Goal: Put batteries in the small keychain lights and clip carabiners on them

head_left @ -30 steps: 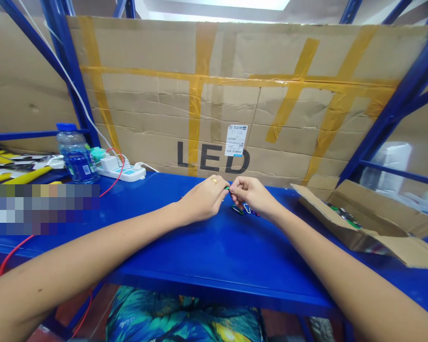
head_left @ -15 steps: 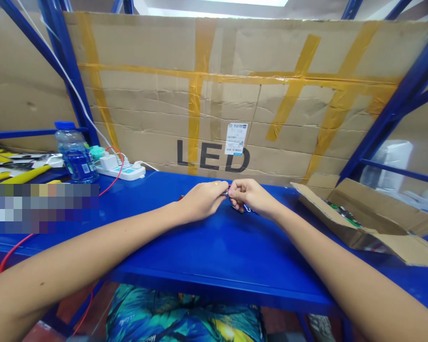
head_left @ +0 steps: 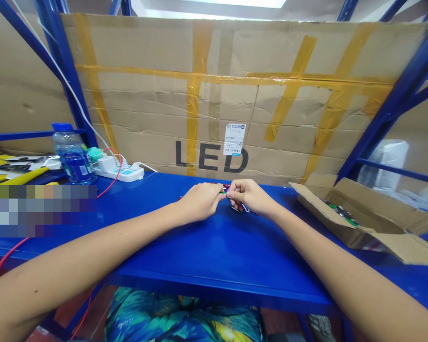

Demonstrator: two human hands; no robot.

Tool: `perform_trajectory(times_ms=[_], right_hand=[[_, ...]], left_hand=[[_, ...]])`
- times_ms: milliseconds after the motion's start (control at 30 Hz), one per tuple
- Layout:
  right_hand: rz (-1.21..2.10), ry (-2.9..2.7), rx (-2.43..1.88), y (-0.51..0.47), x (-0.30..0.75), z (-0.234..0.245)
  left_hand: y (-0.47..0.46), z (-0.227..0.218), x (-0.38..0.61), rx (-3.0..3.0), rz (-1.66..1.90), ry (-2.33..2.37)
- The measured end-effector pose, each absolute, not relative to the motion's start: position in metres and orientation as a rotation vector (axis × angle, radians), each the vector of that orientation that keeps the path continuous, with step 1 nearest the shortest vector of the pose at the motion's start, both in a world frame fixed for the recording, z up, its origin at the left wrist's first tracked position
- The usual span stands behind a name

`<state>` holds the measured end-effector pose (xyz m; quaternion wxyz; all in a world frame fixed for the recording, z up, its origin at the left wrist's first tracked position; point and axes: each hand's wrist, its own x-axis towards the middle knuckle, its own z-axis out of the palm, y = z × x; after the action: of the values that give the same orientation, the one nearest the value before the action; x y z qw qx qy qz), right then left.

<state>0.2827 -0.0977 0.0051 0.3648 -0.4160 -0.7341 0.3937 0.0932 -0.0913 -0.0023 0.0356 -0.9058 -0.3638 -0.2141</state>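
Note:
My left hand [head_left: 202,200] and my right hand [head_left: 248,195] meet over the middle of the blue table. Between their fingertips is a small green piece [head_left: 222,192], which looks like a carabiner. The left fingers are closed round one end, while the right thumb and forefinger pinch at the other; most of it is hidden. Just below the right hand lie a dark green carabiner [head_left: 236,209] and a blue-and-silver one [head_left: 246,208]. Red and purple pieces [head_left: 225,186] show behind the fingers, too small and covered to make out.
An open cardboard box [head_left: 364,223] with green and dark pieces stands at the right. On the left are a bottle [head_left: 73,156], a white power strip [head_left: 123,172], a red cable [head_left: 12,251] and yellow-handled tools [head_left: 24,175]. A large cardboard sheet [head_left: 146,109] closes off the back.
A green piece now shows between my fingertips, where a silvery one showed before. Both hands stay at nearly the same place, and the view has shifted slightly.

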Motion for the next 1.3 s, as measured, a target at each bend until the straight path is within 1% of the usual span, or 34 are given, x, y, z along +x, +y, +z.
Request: perform_trajectory(times_ms=[267, 400, 533, 667, 767, 900, 1200, 1300], right_hand=[[1.033, -1.864, -1.063, -0.0947, 0.2843, 0.0007], [1.021, -1.865, -1.081, -0.0969, 0.2822, 0.0026], [0.885, -1.883, -1.061, -0.0985, 0.2794, 0.0047], [0.766, -1.929, -1.012, -0.0996, 0.2782, 0.0054], [0.804, -1.952, -1.014, -0.0991, 0.2788, 0.0040], [0.891, -1.917, -1.029, -0.0970, 0.2800, 0.0020], [0.907, -1.912, -1.023, -0.0974, 0.2784, 0.0005], [0.923, -1.885, -1.007, -0.0973, 0.2784, 0.0012]], left_hand=[[-0.0872, -0.0050, 0.0884, -2.855, -0.886, -0.887], [-0.0895, -0.0031, 0.0896, -2.848, -0.939, -0.831], [-0.0889, -0.0006, 0.0931, -2.839, -0.927, -0.899], [-0.0850, -0.0007, 0.0934, -2.852, -0.826, -0.985], [-0.0844, 0.0002, 0.0905, -2.915, -0.803, -0.984], [-0.0844, 0.0008, 0.0878, -2.930, -0.888, -0.905], [-0.0848, -0.0015, 0.0893, -2.905, -1.086, -0.930], [-0.0879, 0.0005, 0.0899, -2.901, -1.102, -0.947]])
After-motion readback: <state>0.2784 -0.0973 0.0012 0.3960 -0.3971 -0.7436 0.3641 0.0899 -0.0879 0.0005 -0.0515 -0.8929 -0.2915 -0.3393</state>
